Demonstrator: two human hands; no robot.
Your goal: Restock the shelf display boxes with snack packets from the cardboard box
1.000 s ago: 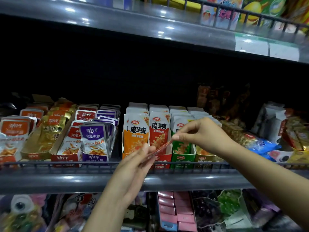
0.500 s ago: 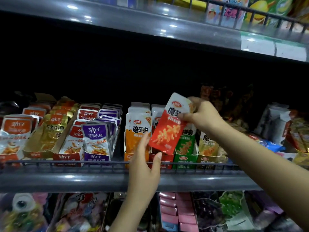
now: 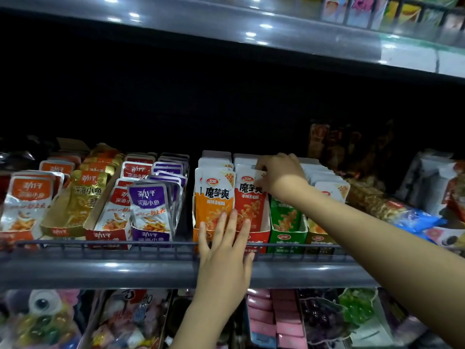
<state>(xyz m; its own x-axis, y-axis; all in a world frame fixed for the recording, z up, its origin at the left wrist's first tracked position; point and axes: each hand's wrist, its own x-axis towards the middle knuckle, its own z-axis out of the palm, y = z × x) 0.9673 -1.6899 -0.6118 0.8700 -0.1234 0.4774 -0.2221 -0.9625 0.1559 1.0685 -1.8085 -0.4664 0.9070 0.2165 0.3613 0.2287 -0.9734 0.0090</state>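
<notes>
While my right hand (image 3: 278, 173) pinches the top corner of the red snack packet (image 3: 249, 197) at centre frame, seating it in the red display box (image 3: 261, 235), my left hand (image 3: 225, 244) lies flat, fingers straight, against the box fronts. I judge the packet light, floppy and slick, so the stiffer sealed top edge is the best hold.

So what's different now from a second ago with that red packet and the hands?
The red packet, held up in front of the boxes half a second ago, now stands at the front of the red display box. The right hand went back with it and pinches its top corner; the left hand rose, fingers flat against the front packets. The orange packet and purple packets stayed put.
</notes>
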